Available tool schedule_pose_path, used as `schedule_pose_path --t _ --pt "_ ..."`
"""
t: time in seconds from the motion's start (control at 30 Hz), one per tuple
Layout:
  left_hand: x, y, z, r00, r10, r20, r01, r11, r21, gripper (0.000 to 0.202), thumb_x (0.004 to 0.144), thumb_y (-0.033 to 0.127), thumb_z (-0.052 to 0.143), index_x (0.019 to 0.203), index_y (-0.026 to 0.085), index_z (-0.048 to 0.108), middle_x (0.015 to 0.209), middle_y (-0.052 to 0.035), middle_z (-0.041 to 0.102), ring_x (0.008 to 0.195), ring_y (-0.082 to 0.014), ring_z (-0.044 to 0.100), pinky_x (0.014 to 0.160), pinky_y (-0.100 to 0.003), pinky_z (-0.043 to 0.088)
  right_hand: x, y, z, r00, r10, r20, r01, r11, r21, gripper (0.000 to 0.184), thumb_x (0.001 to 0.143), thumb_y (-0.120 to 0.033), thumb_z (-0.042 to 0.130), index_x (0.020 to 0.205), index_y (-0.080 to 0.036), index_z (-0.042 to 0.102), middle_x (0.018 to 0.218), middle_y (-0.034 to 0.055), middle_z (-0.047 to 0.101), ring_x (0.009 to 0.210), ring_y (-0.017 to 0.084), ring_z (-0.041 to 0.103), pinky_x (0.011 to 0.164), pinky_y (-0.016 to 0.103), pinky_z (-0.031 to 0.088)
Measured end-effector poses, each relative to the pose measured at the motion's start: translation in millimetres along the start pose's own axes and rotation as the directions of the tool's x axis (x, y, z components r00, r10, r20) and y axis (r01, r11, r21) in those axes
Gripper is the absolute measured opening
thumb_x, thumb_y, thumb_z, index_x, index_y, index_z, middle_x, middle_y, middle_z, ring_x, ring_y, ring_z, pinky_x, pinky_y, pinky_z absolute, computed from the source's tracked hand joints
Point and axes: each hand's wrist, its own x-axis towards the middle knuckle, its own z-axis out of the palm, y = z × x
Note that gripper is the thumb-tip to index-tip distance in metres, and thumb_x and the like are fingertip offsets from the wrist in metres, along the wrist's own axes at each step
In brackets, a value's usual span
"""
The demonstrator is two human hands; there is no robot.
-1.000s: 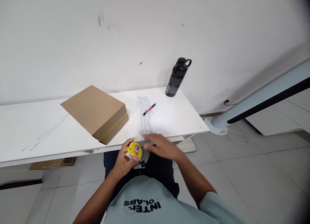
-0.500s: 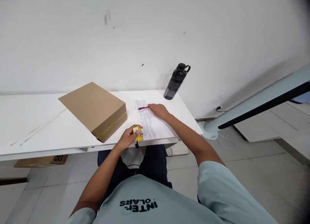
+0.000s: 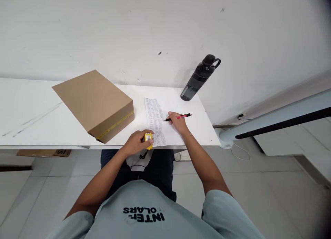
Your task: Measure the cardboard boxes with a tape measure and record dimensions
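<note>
Grasps a pen (image 3: 184, 116) in the right hand (image 3: 179, 125), pinching low behind the tip, seemingly for fine control of the point. Aims that tip at the paper (image 3: 154, 115), along the border between handwriting and blank sheet; cannot tell from here about actual contact. Places the right hand over the blank part, apparently so as to leave the written lines in view.

Grasps a tape measure (image 3: 148, 137) in the left hand (image 3: 136, 142), thumb across the body, at the near edge of the table (image 3: 207, 135), by the paper's near left corner. Perhaps steadies the sheet with it there. Lets the strap (image 3: 143, 156) hang past that edge.

Has a box (image 3: 94, 97) slantwise left of the paper, one corner close to the near edge, probably aside for elbow room. Has a bottle (image 3: 198, 81) near the back right corner, well apart from both hands, likely out of harm's way.
</note>
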Motion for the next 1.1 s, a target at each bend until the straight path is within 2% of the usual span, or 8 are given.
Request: schedule_pose_path --t 0.13,0.4,0.5,1.1 --pt "0.7 1.2 -0.5 1.0 0.006 -0.007 -0.006 1.0 0.026 0.051 0.088 0.06 0.055 0.12 0.023 0.068 0.073 0.0023 0.058 0.068 -0.0152 0.052 0.066 -0.027 0.041 -1.5 -4.4 -0.9 0.999 0.043 -0.025 -0.042 0.999 0.029 0.044 0.085 -0.057 0.063 0.06 -0.022 0.064 0.052 -0.0033 0.046 0.056 0.016 0.044 0.06 0.032 0.037" --pt "1.9 -1.2 1.5 1.0 -0.008 -0.008 0.008 1.0 0.016 0.052 0.089 0.061 0.055 0.122 0.022 0.067 0.077 0.0005 0.062 0.071 -0.0161 0.055 0.067 -0.028 0.042 -0.3 -5.3 -0.5 0.997 0.07 -0.034 -0.069 0.997 0.037 0.038 0.085 -0.045 0.062 0.055 -0.022 0.054 0.056 -0.0033 0.046 0.06 0.015 0.043 0.062 0.033 0.035" --pt "1.9 -2.8 2.0 1.0 -0.011 0.002 0.011 1.0 -0.008 0.052 0.09 0.061 0.055 0.123 0.022 0.066 0.08 -0.0002 0.063 0.075 -0.017 0.057 0.069 -0.028 0.043 -0.2 -4.9 -0.7 0.997 0.073 -0.026 -0.072 0.997 0.038 0.037 0.084 -0.043 0.062 0.055 -0.022 0.054 0.059 -0.002 0.051 0.063 0.016 0.046 0.063 0.033 0.037" --pt "1.7 -2.5 2.2 1.0 -0.006 0.0 0.006 1.0 -0.003 0.053 0.09 0.064 0.053 0.121 0.023 0.067 0.077 0.0003 0.062 0.073 -0.0171 0.057 0.069 -0.028 0.042 -0.5 -7.5 -1.0 0.995 0.089 -0.05 -0.087 0.996 0.028 0.037 0.083 -0.045 0.062 0.055 -0.022 0.056 0.058 -0.0015 0.051 0.064 0.017 0.049 0.065 0.033 0.041"
